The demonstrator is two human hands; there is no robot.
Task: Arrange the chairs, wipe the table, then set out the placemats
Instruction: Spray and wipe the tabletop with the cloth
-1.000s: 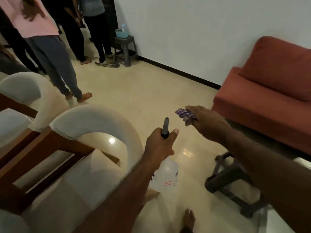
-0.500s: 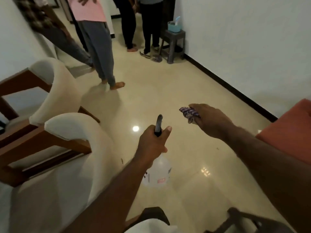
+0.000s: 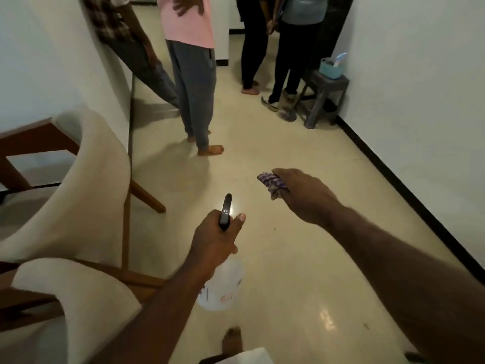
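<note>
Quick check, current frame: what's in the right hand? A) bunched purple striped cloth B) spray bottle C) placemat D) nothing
A: the right hand grips a bunched purple striped cloth, while the spray bottle is held by the left hand.

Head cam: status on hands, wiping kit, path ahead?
Left hand grips spray bottle by its trigger head. Right hand clutches striped cloth. Cream chairs at left; people standing ahead.
</note>
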